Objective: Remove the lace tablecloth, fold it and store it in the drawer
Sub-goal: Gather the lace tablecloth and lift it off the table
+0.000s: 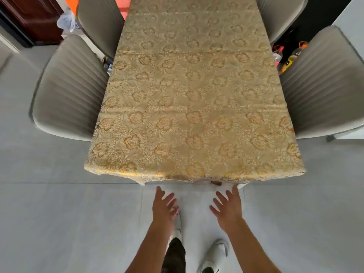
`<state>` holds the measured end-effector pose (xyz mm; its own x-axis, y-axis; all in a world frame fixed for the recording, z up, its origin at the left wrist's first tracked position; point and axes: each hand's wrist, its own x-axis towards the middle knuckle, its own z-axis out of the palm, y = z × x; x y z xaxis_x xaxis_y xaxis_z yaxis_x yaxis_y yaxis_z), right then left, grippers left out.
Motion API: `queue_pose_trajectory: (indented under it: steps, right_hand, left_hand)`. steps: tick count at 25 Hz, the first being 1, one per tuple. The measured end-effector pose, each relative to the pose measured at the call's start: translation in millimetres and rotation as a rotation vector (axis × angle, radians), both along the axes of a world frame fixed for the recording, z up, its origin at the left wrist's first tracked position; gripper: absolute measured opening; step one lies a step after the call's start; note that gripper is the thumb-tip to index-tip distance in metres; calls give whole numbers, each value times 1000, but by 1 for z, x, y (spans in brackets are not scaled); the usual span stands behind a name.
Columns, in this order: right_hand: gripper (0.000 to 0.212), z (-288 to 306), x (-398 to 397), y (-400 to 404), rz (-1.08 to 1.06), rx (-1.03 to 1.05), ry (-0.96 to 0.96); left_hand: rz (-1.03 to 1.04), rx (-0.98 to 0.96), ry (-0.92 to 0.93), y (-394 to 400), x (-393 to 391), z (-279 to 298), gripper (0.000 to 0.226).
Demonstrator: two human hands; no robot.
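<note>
The golden-yellow floral lace tablecloth (194, 99) lies spread flat over the whole long tabletop, filling the centre of the frame from the top edge down to just above the hands, its near hem hanging over the front edge. It looks smooth and unfolded, with only faint crease lines running across it.

Both hands reach forward in the lower middle of the frame, short of that near hem and not touching it. The left hand (164, 206) has its fingers (160, 192) spread open and holds nothing; the right hand (228, 207) is likewise open, its fingers (235, 191) splayed and empty.

Four grey ribbed upholstered chairs flank the tabletop, one at the left (69, 91) and one at the right (323, 85) closest to the viewer. The pale grey tiled floor (59, 223) fills the bottom of the frame.

Judging from this, the task has barely begun: the cloth is not yet lifted, so removing, folding and storing all remain. No drawer is visible here.
</note>
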<state>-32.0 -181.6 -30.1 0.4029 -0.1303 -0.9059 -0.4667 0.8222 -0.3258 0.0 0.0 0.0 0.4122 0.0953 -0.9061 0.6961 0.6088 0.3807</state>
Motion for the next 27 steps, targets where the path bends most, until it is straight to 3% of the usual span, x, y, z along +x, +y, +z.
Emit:
queue_pose_trajectory:
  steps: [2,5,7,10,12,14,17,19,20,22,25,27]
  right_hand:
    - [89,-20,15,0,-67,94,11]
    - [90,-38,28,7,-290,198,-100]
    - [67,-36,28,6,-368,168,-90]
    - [19,-14,23,14,-331,24,31]
    - [6,7,10,17,-333,-254,161]
    - [16,49,13,16,-260,-683,217]
    - [24,108,94,-4,-101,-1183,-76]
    - [7,144,182,-29,-59,-1224,-265]
    - [16,156,222,-43,45,-1221,-330]
    - [51,158,275,-61,412,-1313,-355]
    - [64,122,265,-51,909,-1708,-327]
    - [70,76,229,-41,1277,-1877,-205]
  left_hand:
    - [109,-166,39,-5,14,-27,81]
    - [306,-329,-15,9,33,-55,90]
    - [374,-337,-34,30,40,-58,72]
    - [260,-189,-36,60,46,-39,28]
    - [197,17,9,74,41,-17,17]
    - [164,367,-10,90,45,16,17]
    - [42,662,-360,88,122,78,22]
    - [-17,608,-580,73,207,117,6]
    - [-123,611,-684,64,247,130,18]
    - [-598,895,-838,46,299,129,48]
    - [-1340,1460,-821,29,285,76,52]
    - [-1704,1556,-720,27,252,31,61]
